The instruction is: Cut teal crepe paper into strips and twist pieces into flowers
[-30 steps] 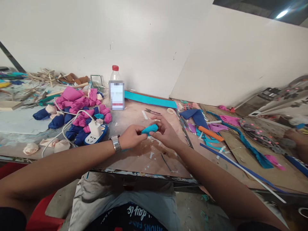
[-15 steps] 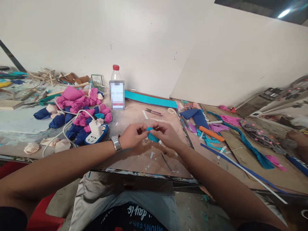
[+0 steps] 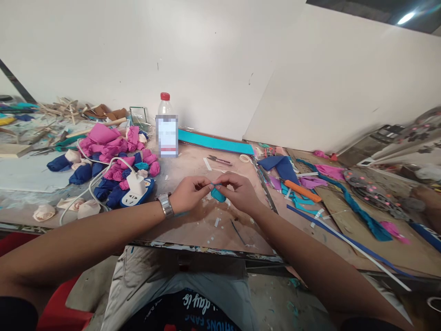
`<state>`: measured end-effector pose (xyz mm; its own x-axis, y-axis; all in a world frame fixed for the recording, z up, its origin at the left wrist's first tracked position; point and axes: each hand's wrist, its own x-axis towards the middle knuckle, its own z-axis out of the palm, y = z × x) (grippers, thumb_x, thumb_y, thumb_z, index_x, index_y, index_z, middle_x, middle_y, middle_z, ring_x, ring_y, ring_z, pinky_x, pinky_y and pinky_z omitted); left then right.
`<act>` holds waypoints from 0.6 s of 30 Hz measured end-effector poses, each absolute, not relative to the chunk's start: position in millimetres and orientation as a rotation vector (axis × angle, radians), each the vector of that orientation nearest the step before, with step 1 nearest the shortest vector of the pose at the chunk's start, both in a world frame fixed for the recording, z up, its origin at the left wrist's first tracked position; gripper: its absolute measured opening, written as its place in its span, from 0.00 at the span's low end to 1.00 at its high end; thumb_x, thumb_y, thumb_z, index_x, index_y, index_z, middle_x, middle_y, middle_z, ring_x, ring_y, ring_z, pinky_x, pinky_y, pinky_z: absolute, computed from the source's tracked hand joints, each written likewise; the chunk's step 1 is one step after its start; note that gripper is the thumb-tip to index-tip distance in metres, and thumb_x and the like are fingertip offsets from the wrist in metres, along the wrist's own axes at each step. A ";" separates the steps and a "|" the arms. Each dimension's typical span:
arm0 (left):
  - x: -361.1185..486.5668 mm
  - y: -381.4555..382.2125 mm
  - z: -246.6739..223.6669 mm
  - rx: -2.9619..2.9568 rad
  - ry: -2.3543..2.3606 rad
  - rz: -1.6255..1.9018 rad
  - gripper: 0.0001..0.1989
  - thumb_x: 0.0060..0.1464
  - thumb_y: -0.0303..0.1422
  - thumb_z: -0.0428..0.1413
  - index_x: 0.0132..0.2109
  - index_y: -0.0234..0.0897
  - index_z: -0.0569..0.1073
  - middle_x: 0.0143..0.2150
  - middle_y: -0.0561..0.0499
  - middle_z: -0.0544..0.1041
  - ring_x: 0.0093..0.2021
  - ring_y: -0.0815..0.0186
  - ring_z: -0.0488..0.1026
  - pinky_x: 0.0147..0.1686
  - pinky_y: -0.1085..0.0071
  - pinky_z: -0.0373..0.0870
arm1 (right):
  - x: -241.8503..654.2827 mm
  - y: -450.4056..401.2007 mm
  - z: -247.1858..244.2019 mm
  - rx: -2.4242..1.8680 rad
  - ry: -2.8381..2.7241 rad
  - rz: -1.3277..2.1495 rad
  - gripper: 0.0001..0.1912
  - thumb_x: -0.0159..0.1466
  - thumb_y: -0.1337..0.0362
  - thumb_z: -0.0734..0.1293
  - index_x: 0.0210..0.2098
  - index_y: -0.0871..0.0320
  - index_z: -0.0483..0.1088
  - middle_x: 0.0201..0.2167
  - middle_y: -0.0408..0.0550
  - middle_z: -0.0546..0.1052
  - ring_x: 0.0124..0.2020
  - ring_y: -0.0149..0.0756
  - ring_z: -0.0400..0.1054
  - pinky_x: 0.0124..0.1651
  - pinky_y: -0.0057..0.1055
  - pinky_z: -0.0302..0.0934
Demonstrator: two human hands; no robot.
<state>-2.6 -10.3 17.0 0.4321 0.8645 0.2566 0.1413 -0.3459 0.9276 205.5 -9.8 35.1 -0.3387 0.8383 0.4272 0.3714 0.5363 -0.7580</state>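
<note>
A small teal piece [image 3: 217,194], which looks like folded paper or cloth, is pinched between my two hands above the table. My left hand [image 3: 192,192], with a metal watch on the wrist, grips its upper left edge between thumb and fingers. From the right, my right hand [image 3: 237,191] holds the same piece with thumb and fingertips. The fingertips of both hands nearly meet at its top, and the rest hangs below them. Small white scraps [image 3: 217,222] lie on the table under the hands.
Pink and navy crumpled pieces [image 3: 103,134] lie left, beside a power strip [image 3: 132,198] with a white cable. A bottle [image 3: 165,108] stands behind. Flat teal strips [image 3: 217,141] lie along the wall. An orange-handled tool [image 3: 302,191] rests right among coloured scraps.
The teal piece has tilted or folded at its top, between the fingertips, and sits slightly further left. Both hands keep hold of it, with small finger movements.
</note>
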 end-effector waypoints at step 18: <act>-2.2 -4.2 8.8 1.667 0.836 1.006 0.27 0.60 0.54 0.57 0.37 0.31 0.79 0.31 0.48 0.77 0.32 0.66 0.68 0.34 0.70 0.63 | 207.7 -9.4 38.3 -0.827 -2.051 0.473 0.07 0.67 0.60 0.72 0.39 0.52 0.84 0.34 0.49 0.82 0.34 0.36 0.76 0.37 0.34 0.71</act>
<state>-2.2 -4.2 8.8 0.4207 0.8773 0.2313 0.0668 -0.2842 0.9565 207.7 -9.4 38.3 -0.4179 0.7042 0.5739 0.3820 0.7094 -0.5923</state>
